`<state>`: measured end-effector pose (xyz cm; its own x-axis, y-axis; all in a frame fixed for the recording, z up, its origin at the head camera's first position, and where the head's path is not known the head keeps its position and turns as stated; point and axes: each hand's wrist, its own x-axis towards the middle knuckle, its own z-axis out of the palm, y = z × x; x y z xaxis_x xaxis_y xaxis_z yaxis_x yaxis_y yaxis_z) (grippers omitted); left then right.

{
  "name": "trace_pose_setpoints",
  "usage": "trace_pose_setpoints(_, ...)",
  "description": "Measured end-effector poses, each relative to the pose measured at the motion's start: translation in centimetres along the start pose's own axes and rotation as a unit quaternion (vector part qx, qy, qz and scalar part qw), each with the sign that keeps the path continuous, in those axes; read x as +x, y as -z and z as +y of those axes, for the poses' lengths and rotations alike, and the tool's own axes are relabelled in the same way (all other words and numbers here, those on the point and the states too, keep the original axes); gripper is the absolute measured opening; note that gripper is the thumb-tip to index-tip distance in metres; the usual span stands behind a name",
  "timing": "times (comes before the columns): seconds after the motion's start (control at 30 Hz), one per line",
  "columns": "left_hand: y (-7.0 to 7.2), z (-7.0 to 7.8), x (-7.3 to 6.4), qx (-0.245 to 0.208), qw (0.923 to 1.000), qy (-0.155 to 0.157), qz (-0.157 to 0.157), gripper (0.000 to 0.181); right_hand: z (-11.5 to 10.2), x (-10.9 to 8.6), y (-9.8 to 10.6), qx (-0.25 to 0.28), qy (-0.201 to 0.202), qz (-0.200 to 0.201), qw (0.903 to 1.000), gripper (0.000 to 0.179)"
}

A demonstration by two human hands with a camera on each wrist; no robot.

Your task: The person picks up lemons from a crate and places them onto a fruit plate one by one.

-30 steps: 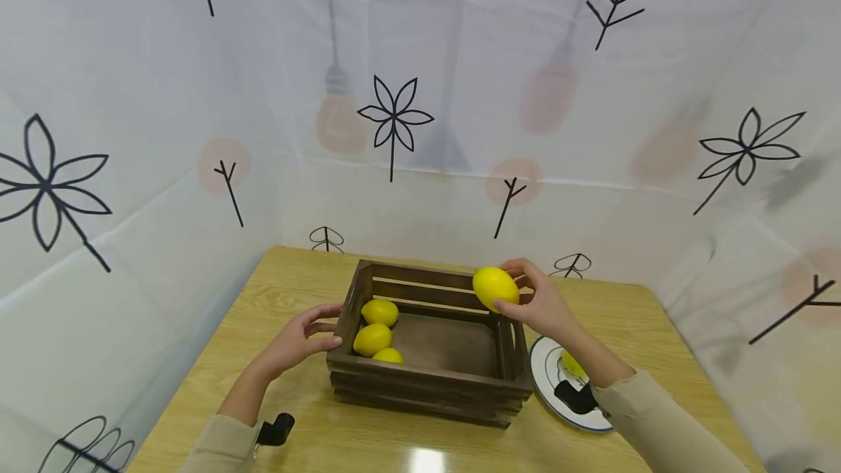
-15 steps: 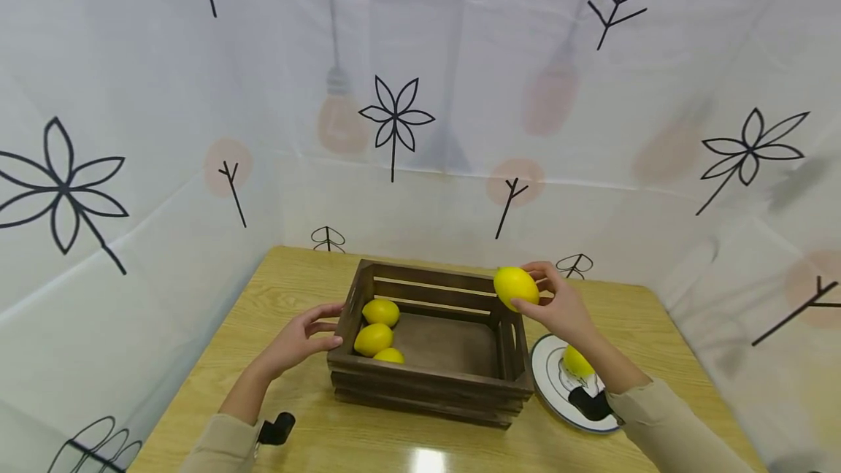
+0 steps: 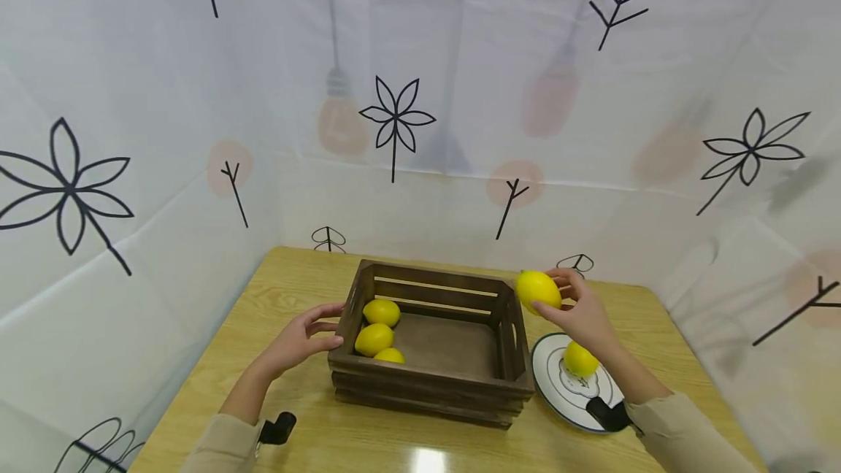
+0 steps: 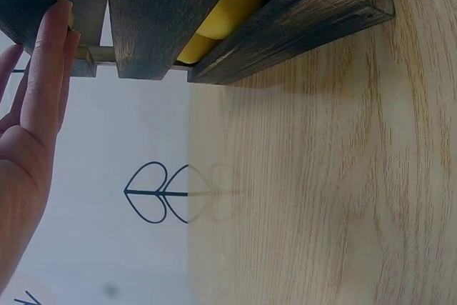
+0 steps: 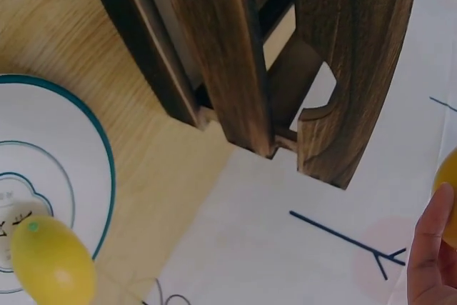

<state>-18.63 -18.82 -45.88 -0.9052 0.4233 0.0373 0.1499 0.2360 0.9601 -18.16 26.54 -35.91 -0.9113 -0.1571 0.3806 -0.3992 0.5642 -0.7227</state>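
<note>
In the head view my right hand (image 3: 581,312) grips a lemon (image 3: 538,291) between thumb and fingers, in the air just past the right end of a dark wooden crate (image 3: 430,378). Several lemons (image 3: 374,339) show in that crate, all at its left end. My left hand (image 3: 298,345) touches the crate's left end with its fingertips, the fingers fairly straight; the left wrist view shows the fingers (image 4: 44,69) against the slats. On a white plate (image 3: 550,389) right of the crate lies another lemon (image 3: 581,360), partly beside my right forearm.
A light wooden table (image 3: 309,429) carries the crate and plate. White cloth (image 3: 420,203) with plant drawings hangs behind and on both sides. The plate stands close to the crate's right end, below my right forearm.
My right hand has moved to the right with the lemon, from over the crate's right end to beyond it. More of the lemon on the plate shows. My left hand keeps its place.
</note>
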Motion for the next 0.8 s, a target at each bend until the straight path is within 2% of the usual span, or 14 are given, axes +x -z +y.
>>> trace_pose_setpoints(0.2,0.0,0.0,0.1,-0.002,1.0000,-0.001,0.000,0.059,3.9,-0.1,0.1,-0.002,-0.012,0.016,0.9998,0.046)
trace_pose_setpoints(0.47,-0.1,-0.1,0.1,-0.003,1.0000,0.003,0.003,0.059,4.8,-0.8,0.7,-0.031,-0.050,0.025,0.9980,0.050)
trace_pose_setpoints(0.8,-0.1,-0.1,0.1,-0.007,1.0000,0.003,0.004,0.059,5.9,-1.3,1.7,-0.036,-0.108,0.036,0.9929,0.056)
